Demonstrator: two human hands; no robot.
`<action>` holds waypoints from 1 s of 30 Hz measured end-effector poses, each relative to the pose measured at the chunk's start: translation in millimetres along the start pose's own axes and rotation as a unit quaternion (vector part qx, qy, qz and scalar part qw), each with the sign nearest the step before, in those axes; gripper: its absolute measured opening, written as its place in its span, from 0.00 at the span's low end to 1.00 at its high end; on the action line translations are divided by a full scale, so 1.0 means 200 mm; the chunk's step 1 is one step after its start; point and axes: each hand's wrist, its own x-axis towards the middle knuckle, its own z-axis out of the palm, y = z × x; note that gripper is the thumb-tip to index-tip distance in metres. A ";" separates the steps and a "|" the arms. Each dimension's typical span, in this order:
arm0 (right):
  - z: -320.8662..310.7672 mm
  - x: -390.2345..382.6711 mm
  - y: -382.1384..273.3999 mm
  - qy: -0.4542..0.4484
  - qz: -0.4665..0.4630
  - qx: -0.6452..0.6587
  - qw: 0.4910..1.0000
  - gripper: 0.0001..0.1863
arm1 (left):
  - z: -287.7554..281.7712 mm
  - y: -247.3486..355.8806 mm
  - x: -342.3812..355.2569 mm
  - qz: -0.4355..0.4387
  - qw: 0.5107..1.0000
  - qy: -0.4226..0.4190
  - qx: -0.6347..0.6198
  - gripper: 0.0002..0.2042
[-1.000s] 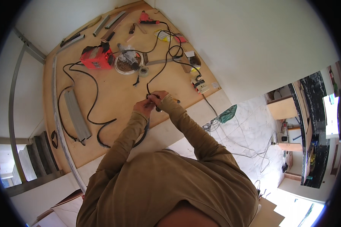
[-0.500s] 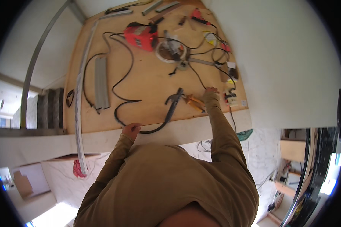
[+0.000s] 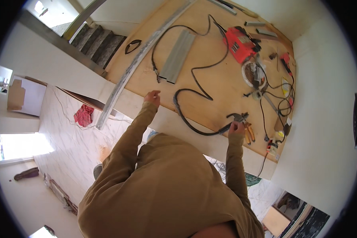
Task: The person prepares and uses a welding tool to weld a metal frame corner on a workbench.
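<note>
My right hand [image 3: 237, 127] is closed around the black welding electrode holder [image 3: 225, 129] near the table's front edge. Its grey jaw end [image 3: 238, 117] shows just beyond my fingers. From its handle a thick black cable [image 3: 183, 115] loops left over the edge and back across the board. Beside that hand lie pliers with orange handles [image 3: 250, 134]. My left hand [image 3: 152, 97], fingers partly stretched and holding nothing, hovers by the front edge. Nearest to it are the grey metal tubes [image 3: 178, 57] and the end of a cable clamp [image 3: 160, 77].
A red welding machine [image 3: 239, 44] stands toward the back, next to a round white tub [image 3: 252, 74]. One long metal bar [image 3: 135, 67] crosses the left side and overhangs the edge. A power strip [image 3: 272, 146] and tangled cords lie at right. Stairs [image 3: 97, 43] rise at far left.
My view has turned leftward. My right hand has moved from beside the pliers onto the electrode holder. My left hand has left the thick cable and shifted left.
</note>
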 end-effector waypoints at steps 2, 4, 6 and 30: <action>0.06 -0.14 -0.18 -0.015 0.015 0.026 0.999 0.06 | 0.00 -0.08 0.24 -0.003 0.998 0.048 0.040 0.10; 0.05 -0.26 -0.24 -0.029 0.021 -0.014 0.999 0.07 | 0.00 -0.07 0.48 -0.019 0.997 0.062 0.038 0.10; 0.00 -0.37 -0.38 -0.082 0.111 -0.021 0.990 0.08 | -0.06 -0.13 0.73 -0.134 0.989 0.046 -0.035 0.10; 0.09 -0.16 -1.98 -0.084 -0.042 -0.008 0.996 0.20 | -0.70 -0.06 0.72 0.192 0.947 -0.157 -0.202 0.06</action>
